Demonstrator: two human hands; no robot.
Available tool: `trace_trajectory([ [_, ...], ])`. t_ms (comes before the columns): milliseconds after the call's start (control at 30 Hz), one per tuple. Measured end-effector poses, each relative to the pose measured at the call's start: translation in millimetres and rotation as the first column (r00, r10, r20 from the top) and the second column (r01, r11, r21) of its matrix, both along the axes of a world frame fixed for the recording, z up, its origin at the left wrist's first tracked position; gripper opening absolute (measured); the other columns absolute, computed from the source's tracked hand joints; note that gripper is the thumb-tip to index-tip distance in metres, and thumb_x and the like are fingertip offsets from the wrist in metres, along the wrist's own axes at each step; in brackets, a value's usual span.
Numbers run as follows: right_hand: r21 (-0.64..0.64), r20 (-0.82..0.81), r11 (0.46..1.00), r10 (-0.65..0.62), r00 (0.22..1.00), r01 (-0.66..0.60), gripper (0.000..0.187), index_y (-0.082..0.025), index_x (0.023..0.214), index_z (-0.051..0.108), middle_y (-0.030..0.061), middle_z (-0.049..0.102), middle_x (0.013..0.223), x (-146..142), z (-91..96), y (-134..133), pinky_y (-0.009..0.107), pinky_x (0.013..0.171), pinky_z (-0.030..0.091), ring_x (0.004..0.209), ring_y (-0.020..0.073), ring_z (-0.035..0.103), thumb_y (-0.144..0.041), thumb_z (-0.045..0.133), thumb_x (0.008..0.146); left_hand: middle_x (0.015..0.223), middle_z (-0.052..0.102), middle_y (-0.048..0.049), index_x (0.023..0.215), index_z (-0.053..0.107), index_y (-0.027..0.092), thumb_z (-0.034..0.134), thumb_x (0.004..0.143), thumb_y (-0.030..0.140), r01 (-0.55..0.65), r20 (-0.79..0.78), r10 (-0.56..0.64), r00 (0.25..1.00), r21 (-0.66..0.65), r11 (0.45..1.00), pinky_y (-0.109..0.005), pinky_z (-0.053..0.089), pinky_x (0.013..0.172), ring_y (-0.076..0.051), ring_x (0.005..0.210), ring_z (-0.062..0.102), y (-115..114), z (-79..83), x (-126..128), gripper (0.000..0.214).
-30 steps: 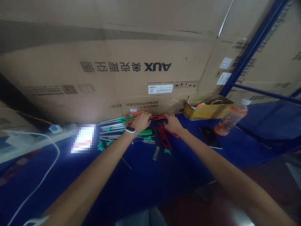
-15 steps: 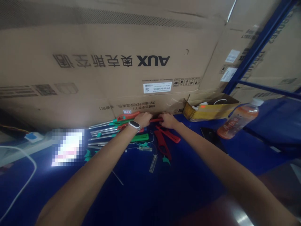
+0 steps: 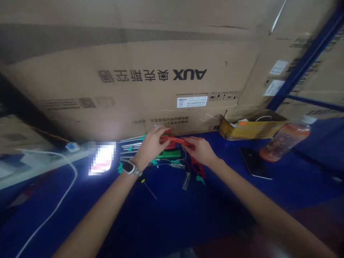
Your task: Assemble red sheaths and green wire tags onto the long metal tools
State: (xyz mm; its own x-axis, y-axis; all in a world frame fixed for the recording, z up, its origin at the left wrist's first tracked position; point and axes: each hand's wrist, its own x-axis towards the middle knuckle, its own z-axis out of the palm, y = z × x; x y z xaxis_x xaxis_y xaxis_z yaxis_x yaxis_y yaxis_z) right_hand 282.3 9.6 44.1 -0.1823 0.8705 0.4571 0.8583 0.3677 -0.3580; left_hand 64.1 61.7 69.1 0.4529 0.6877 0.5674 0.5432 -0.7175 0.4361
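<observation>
My left hand (image 3: 151, 145), with a watch on the wrist, is closed round one end of a long red-handled tool (image 3: 176, 140). My right hand (image 3: 199, 150) grips the other end, so the tool spans between both hands just above the blue table. Under the hands lie a green-handled tool (image 3: 168, 154), several metal-shafted tools (image 3: 130, 145), another red handle (image 3: 199, 168) and a small clear piece (image 3: 186, 181).
A large AUX cardboard box (image 3: 150, 82) stands right behind the tools. To the right are a yellow open carton (image 3: 249, 129), a black phone (image 3: 255, 163) and an orange drink bottle (image 3: 286, 138). A white cable (image 3: 57, 200) runs along the left.
Both hands have pulled back from the box toward me and lifted the red tool off the pile; the view shifted slightly left.
</observation>
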Motion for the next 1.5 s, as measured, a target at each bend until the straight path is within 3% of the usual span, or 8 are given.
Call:
trace_trajectory([
  [133,0.063,-0.138,0.995,0.088,0.987,-0.080,0.029,-0.026,0.119,0.070,0.0022,0.074,0.114,-51,-12.0,-14,0.028,0.081,0.055,0.095,0.0199,0.072,-0.028,0.058,0.094,0.104,0.072,-0.0092,0.112,0.063,0.017,0.073,0.076,0.025,-0.071,0.470,0.267,0.841,-0.394,0.916,-0.044,0.054,0.092,-0.024,0.089,0.070,-30,-16.6,-41,0.038],
  [200,0.075,-0.146,0.993,0.098,0.984,-0.088,0.032,-0.026,0.123,0.069,0.0027,0.072,0.120,-73,-15.9,-16,0.031,0.084,0.056,0.099,0.0216,0.072,-0.028,0.058,0.093,0.095,0.074,-0.0078,0.107,0.062,0.016,0.071,0.075,0.023,0.178,0.653,0.310,0.691,-0.570,0.802,-0.044,0.054,0.092,-0.022,0.085,0.072,-40,-22.4,-55,0.034],
  [333,0.068,-0.098,0.990,0.130,0.987,-0.124,0.036,-0.025,0.128,0.066,0.0058,0.070,0.118,-99,-20.0,-18,0.034,0.085,0.057,0.099,0.0233,0.071,-0.033,0.059,0.094,0.092,0.075,-0.0093,0.099,0.066,0.014,0.071,0.079,0.030,0.498,0.801,0.371,0.470,-0.588,0.638,-0.042,0.056,0.091,-0.023,0.088,0.073,-48,-28.8,-74,0.026],
  [533,0.071,-0.288,0.947,0.320,0.903,-0.313,0.034,-0.021,0.115,0.071,0.0060,0.069,0.099,-96,-30.7,-13,0.030,0.083,0.053,0.088,0.0185,0.068,-0.041,0.047,0.100,0.099,0.076,-0.0106,0.098,0.073,0.013,0.076,0.082,0.041,0.517,0.790,0.307,0.531,-0.589,0.621,-0.032,0.057,0.087,-0.019,0.088,0.073,-45,-43.0,-86,0.032],
  [667,-0.023,-0.460,0.973,0.194,0.866,-0.230,0.045,-0.017,0.080,0.070,-0.0001,0.058,0.061,-86,-38.1,-6,0.027,0.057,0.046,0.058,0.0152,0.057,-0.050,0.045,0.098,0.100,0.077,-0.0099,0.097,0.074,0.014,0.078,0.080,0.037,0.501,0.776,0.340,0.532,-0.612,0.612,-0.028,0.058,0.081,-0.017,0.083,0.073,-44,-46.5,-85,0.029],
  [967,-0.134,-0.640,0.951,0.132,0.757,-0.280,0.034,-0.020,0.105,0.067,0.0008,0.067,0.072,-86,-39.3,-1,0.025,0.048,0.044,0.046,0.0126,0.052,-0.047,0.050,0.094,0.097,0.078,-0.0116,0.098,0.072,0.013,0.069,0.089,0.033,0.442,0.742,0.414,0.528,-0.656,0.612,-0.023,0.058,0.074,-0.014,0.079,0.073,-46,-42.5,-81,0.022],
  [1167,-0.146,-0.152,0.986,0.054,0.987,-0.076,0.039,-0.030,0.123,0.064,0.0022,0.072,0.114,-82,-15.6,20,0.038,0.084,0.053,0.098,0.0248,0.068,-0.022,0.055,0.086,0.102,0.076,-0.0121,0.104,0.071,0.015,0.070,0.086,0.046,0.231,0.619,0.433,0.655,-0.710,0.665,-0.030,0.063,0.062,-0.017,0.069,0.073,-47,-34.1,-90,0.035],
  [1500,-0.266,0.223,0.961,0.139,0.965,-0.077,0.055,-0.026,0.126,0.066,0.0109,0.059,0.135,-102,-5.3,83,0.057,0.106,0.036,0.125,0.0347,0.053,-0.016,0.064,0.072,0.092,0.076,-0.0114,0.088,0.068,0.013,0.072,0.085,0.036,0.205,0.665,0.513,0.543,-0.697,0.688,-0.025,0.061,0.059,-0.015,0.066,0.072,-40,-34.3,-102,0.024],
])
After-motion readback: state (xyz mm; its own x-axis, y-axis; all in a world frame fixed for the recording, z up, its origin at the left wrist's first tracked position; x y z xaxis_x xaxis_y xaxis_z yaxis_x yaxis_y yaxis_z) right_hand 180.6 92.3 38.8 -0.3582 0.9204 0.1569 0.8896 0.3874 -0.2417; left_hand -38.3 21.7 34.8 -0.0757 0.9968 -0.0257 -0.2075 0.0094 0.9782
